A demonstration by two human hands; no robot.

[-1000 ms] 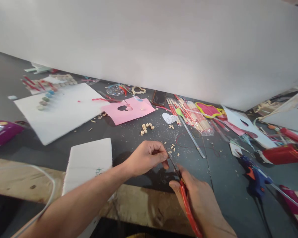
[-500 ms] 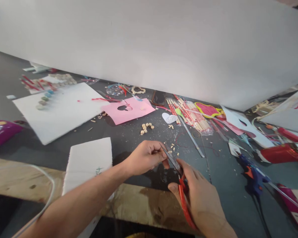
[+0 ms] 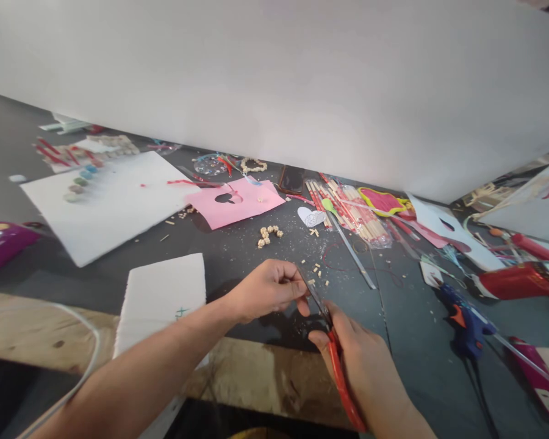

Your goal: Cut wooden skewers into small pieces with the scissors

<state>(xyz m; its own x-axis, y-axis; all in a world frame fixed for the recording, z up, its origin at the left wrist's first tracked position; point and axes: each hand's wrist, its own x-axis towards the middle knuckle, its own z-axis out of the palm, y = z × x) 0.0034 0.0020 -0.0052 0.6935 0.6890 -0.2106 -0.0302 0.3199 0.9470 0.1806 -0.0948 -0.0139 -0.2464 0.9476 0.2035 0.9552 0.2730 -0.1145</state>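
My right hand (image 3: 359,356) is wrapped around red-handled scissors (image 3: 343,381), whose blades point up and left. Those blades look nearly closed and reach the fingertips of my left hand (image 3: 272,289). The left fingers are pinched together; whatever they hold is hidden or too small to name. Just beyond the blades, small pale cut pieces (image 3: 317,268) lie scattered on the dark table. Further back sits a curved row of clustered pale pieces (image 3: 269,235), close to a paper heart (image 3: 311,216).
White foam sheets (image 3: 160,299) and a large white board (image 3: 114,207) lie left. Pink paper (image 3: 238,204), a phone (image 3: 291,180) and bagged chopsticks (image 3: 348,210) line the back. Rightward are a grey stick (image 3: 352,253), a blue glue gun (image 3: 469,323) and a red can (image 3: 521,283).
The scissors blades spread apart half a second ago and have come together again at the left fingertips. My left hand keeps nearly the same place. The view has shifted slightly.
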